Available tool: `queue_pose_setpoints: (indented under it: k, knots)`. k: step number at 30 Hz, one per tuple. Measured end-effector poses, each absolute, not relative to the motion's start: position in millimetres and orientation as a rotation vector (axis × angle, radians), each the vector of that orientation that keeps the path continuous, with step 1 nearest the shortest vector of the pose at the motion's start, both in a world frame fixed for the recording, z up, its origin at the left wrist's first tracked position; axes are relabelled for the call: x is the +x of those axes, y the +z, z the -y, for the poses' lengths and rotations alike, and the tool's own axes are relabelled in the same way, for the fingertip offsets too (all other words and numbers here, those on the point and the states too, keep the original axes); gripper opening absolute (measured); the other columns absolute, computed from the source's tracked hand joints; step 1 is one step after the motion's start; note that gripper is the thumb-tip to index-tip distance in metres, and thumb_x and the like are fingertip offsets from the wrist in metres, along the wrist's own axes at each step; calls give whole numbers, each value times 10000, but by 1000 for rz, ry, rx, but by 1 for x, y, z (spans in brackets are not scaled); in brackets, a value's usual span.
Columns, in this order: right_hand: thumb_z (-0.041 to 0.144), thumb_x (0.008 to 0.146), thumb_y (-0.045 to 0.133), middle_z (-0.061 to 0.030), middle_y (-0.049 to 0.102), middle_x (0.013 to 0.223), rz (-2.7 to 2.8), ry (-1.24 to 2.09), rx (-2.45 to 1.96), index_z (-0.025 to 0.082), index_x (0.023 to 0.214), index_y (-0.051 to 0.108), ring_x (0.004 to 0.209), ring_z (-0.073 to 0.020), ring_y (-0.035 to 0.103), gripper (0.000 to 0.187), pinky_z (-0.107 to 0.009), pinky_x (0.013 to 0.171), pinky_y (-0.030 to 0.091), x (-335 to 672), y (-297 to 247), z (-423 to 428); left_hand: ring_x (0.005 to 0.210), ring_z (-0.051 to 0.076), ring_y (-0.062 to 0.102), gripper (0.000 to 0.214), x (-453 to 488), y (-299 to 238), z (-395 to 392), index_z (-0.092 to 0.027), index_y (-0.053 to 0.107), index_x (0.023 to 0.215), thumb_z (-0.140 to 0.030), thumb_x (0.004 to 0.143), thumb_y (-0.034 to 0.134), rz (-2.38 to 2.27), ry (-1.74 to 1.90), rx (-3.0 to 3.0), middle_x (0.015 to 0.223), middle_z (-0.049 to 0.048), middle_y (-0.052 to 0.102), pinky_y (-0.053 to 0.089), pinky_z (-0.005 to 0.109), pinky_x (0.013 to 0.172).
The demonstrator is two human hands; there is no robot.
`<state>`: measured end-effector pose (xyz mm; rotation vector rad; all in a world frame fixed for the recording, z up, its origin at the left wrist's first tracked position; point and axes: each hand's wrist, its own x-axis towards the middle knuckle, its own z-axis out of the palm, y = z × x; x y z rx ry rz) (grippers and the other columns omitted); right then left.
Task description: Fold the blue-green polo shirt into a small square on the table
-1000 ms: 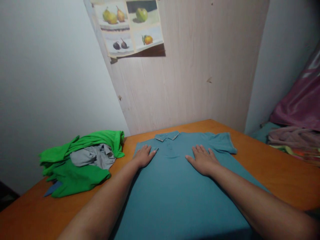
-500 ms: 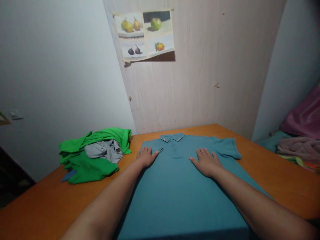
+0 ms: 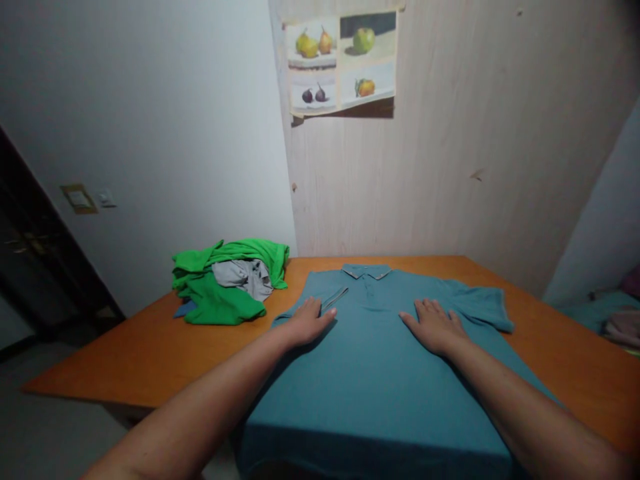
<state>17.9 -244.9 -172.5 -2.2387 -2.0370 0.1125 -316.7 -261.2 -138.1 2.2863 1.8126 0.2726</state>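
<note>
A teal polo shirt (image 3: 380,373) lies spread front up on the orange-brown table, its collar at the far end and its hem hanging over the near edge. My left hand (image 3: 307,323) rests on the shirt's left chest side, fingers stretched out, beside a thin pale-edged slit that looks like a chest pocket opening. On the right chest side my right hand (image 3: 434,325) lies flat with fingers apart. The right sleeve is stretched outward with a few creases; my left hand and forearm partly cover the left sleeve area.
A heap of bright green and grey clothes (image 3: 230,283) sits on the table (image 3: 130,353) to the left. Behind it is a wall with a sheet of fruit pictures (image 3: 345,63). More cloth (image 3: 623,327) lies at the far right, and a dark door (image 3: 35,247) stands at the left.
The camera view has turned to the left, so the scene sits further right. My left hand has slid a little nearer on the shirt, uncovering more of the slit; my right hand stays flat.
</note>
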Motion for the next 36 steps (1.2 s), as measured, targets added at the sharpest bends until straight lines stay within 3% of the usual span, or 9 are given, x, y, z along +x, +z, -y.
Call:
queue_pose_setpoints:
  k: [3,9,16,20,31,33,36]
  knots:
    - [702,950,191,-150,220,1666,2034,106,-2235,92,1595,284,1539,-330,165,893,-583,1212,125,18,-173,244,1512,321,289,847,-328,-132,275,-138,466,1441,-765,917,243,-1802,165,2303,1609,172,370,253,422,1211]
    - [700,955,184,-142,206,1670,2041,125,-2240,89,1595,281,1541,-320,158,890,-562,1216,124,15,-168,246,1456,333,396,765,-321,-107,269,-154,574,1325,-733,932,266,-1772,191,2358,1515,175,507,323,434,1174]
    - [695,962,185,-142,181,1677,2024,164,-2243,92,1601,260,1549,-308,121,882,-542,1224,78,11,-160,251,1513,396,251,861,-260,-111,264,-165,428,1509,-763,916,251,-1727,203,2427,1617,205,327,207,612,1186]
    - [711,959,189,-143,168,1680,2014,201,-2236,100,1609,234,1553,-301,95,893,-529,1227,45,11,-157,252,1543,387,134,888,-246,-136,274,-175,355,1568,-764,916,228,-1715,99,2474,1659,168,198,126,643,1198]
    - [709,962,261,-141,123,1687,1999,344,-2227,126,1621,200,1559,-301,48,883,-506,1234,14,14,-146,254,1542,346,175,845,-247,-148,271,-233,374,1573,-743,912,241,-1714,86,2584,1650,103,242,157,625,1209]
    - [707,952,327,-152,173,1676,2042,400,-2170,122,1608,257,1552,-308,109,881,-486,1236,73,21,-139,252,1544,341,171,862,-247,-150,269,-222,357,1581,-745,908,227,-1729,62,2596,1652,95,235,157,618,1213]
    - [625,962,427,-157,419,1578,2039,442,-2010,130,1526,451,1457,-283,379,751,-378,1182,271,40,-125,244,1546,336,159,882,-247,-152,267,-208,337,1589,-745,900,220,-1749,29,2608,1655,83,219,152,606,1220]
